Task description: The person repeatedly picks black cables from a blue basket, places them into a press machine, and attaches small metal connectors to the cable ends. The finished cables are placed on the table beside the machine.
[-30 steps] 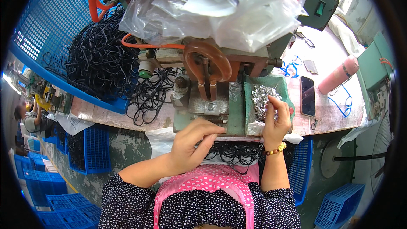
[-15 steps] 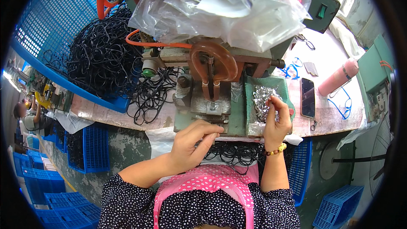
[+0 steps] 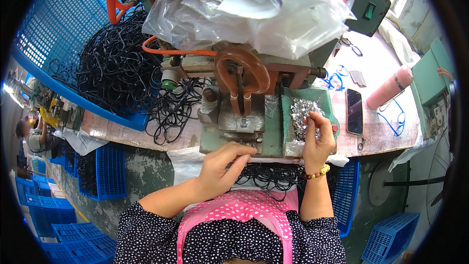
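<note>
My left hand [image 3: 222, 167] is at the front edge of the press machine [image 3: 243, 134], its thumb and fingers brought together near the metal block; anything between the tips is too small to make out. My right hand [image 3: 320, 139], with a beaded bracelet on the wrist, hovers over a green tray [image 3: 287, 134] of small shiny metal pieces [image 3: 299, 111]. Its thumb and forefinger are pinched at the pile, and what they hold cannot be seen clearly. Above the metal block stands a brown curved guard [image 3: 266, 71] around the press head.
A blue basket [image 3: 44, 68] of tangled black cords [image 3: 115, 63] stands at the left, with more loose cords [image 3: 178, 112] beside it. Clear plastic bags [image 3: 254, 14] cover the machine top. At right lie a phone [image 3: 354, 111], a pink bottle [image 3: 390, 87] and small scissors [image 3: 361, 143].
Both hands keep nearly the same places. The right fingers shift slightly at the metal pieces, and the view moves a little.
</note>
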Motion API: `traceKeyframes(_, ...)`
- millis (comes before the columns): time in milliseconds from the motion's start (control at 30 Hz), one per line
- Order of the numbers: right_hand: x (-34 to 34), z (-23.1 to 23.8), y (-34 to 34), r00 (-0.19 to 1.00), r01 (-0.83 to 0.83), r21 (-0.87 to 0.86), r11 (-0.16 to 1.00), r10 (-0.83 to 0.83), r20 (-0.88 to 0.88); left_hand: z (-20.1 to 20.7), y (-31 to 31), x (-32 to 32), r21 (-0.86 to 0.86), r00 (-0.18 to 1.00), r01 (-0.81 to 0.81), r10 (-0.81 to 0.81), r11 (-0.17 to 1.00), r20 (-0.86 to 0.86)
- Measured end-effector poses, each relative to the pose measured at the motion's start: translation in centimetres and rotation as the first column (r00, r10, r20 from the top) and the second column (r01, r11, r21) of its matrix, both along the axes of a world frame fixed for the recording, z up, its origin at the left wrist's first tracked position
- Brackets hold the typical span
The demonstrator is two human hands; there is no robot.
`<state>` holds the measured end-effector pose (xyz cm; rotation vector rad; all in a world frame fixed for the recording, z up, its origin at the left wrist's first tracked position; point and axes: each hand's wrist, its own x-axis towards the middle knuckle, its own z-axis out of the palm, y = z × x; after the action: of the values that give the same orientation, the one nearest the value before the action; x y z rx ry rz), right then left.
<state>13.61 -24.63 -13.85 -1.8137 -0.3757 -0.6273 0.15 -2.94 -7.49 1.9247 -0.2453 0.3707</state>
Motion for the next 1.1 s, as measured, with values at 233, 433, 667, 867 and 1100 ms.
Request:
traceKeyframes(233,0.0,0.2,0.0,1.0,0.0,-0.015,1.0,0.0,-0.026,-1.3,-0.1,-0.2,-0.015,0.996,-0.008,0.007,1.0,-0.086)
traceKeyframes(433,-0.1,0.3,0.1,1.0,0.015,-0.036,0.999,-0.016,-0.022,-2.2,-0.1,-0.3,-0.038,0.99,-0.016,0.011,0.999,-0.143)
traceKeyframes(667,0.0,0.2,0.1,1.0,0.023,-0.046,0.999,-0.024,-0.015,-2.4,-0.1,-0.5,-0.05,0.982,-0.031,0.021,0.998,-0.186)
traceKeyframes(867,0.0,0.2,0.0,0.999,0.019,-0.043,0.999,-0.021,-0.035,-2.7,-0.3,-0.6,-0.077,0.982,-0.044,0.029,0.996,-0.189)
traceKeyframes(1100,0.0,0.2,0.2,0.999,0.009,0.055,0.998,-0.007,-0.036,-2.7,-0.2,-0.6,-0.065,0.98,-0.04,0.026,0.997,-0.198)
